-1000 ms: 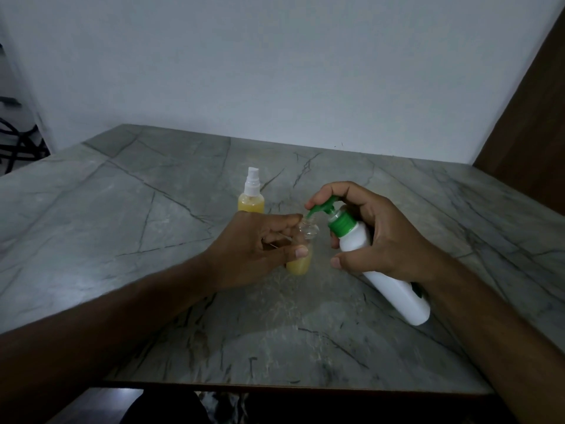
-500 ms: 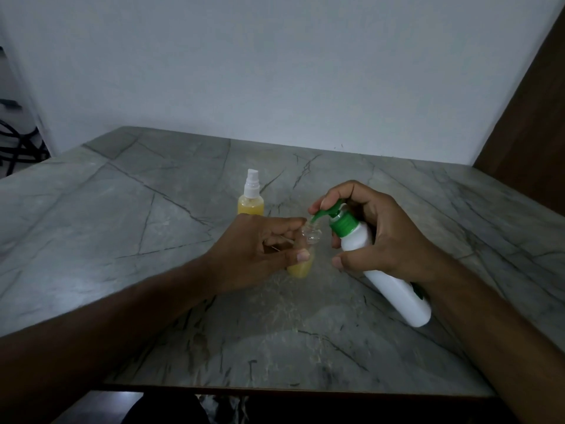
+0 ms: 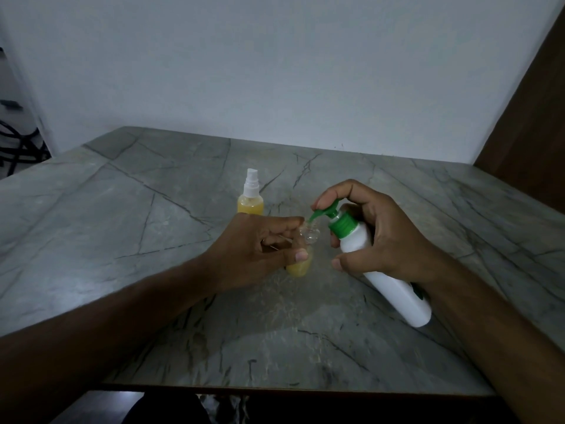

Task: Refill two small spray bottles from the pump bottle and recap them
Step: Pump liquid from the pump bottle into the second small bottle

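Resting between left fingers [image 3: 298, 224]: open spray bottle [image 3: 301, 264]

Pump head [image 3: 324, 210] higher under forefinger

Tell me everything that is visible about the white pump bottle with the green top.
The pump bottle is a long white cylinder, plastic by its look, with a ribbed green collar and a green pump head. It is tilted, its top toward the left and its base low on the right, near the marble table. The right hand grips its upper part, one finger on the pump head. The spout points down at the open neck of the small spray bottle held by the left hand.
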